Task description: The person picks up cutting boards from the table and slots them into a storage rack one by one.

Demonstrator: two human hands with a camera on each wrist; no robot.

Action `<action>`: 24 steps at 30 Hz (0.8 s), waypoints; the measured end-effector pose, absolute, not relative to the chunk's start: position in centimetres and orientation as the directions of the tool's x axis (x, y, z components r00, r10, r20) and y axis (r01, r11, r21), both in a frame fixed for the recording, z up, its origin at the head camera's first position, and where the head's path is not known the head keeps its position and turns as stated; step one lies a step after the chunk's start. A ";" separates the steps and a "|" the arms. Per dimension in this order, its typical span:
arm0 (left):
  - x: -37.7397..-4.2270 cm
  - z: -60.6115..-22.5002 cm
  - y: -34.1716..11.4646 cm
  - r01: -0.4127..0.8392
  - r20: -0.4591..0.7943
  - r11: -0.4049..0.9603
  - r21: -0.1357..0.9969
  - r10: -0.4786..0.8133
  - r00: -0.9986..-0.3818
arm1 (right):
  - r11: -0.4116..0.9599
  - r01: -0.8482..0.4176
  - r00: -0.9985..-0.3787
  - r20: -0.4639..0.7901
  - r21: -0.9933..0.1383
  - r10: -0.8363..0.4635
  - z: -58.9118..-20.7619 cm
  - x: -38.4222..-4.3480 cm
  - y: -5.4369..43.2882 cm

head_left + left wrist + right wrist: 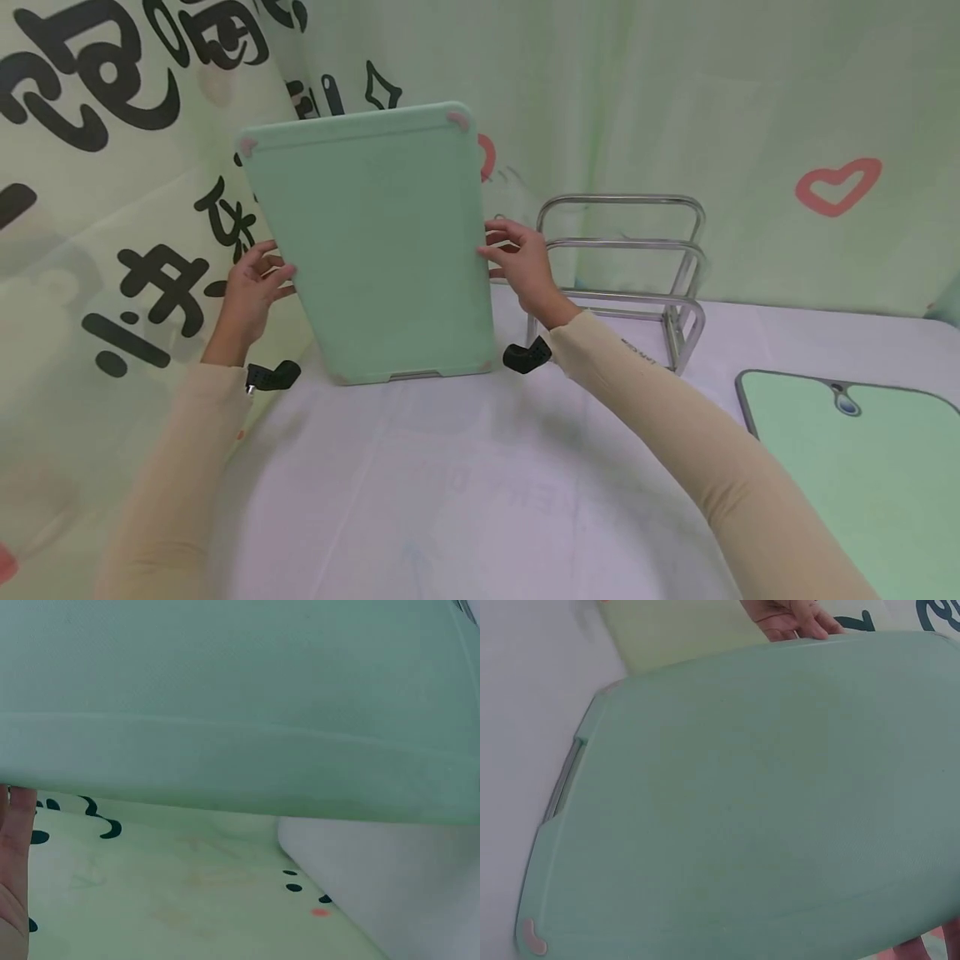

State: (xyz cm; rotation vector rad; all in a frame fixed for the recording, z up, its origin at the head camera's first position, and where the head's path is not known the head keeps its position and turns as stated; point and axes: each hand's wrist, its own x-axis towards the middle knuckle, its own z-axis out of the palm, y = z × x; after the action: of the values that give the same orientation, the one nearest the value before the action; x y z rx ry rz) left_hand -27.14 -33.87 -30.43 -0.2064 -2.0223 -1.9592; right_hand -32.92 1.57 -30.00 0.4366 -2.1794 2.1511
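Observation:
A light green cutting board [375,250] with pinkish corner pads and a slot in its lower edge is upright, slightly tilted, between both hands. My left hand [257,287] grips its left edge; in the right wrist view the thumb of this left hand [791,619] lies over the rim. On the opposite edge my right hand [523,260] pinches the board with thumb and fingers. The left wrist view shows the board's broad surface [240,682] close up. Whether the lower edge touches the table I cannot tell.
Behind my right forearm stands a metal wire rack [682,308] with several upright loops. A second green board [862,492] with a grey rim and a hole lies on the white-covered table [465,500] at right. A printed curtain [712,108] hangs behind.

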 end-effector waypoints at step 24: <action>-27.7 -26.4 -30.8 0.523 0.518 0.016 0.852 -0.164 -0.840 | -0.116 -0.279 -0.948 0.293 -0.953 -0.127 -26.2 -36.0 2.8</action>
State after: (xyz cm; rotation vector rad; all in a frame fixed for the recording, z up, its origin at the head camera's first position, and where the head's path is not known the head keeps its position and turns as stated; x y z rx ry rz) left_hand -27.73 -30.84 -26.42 -0.3656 -1.8185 -1.8752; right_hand -35.96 2.81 -26.18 0.4656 -2.0154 2.2237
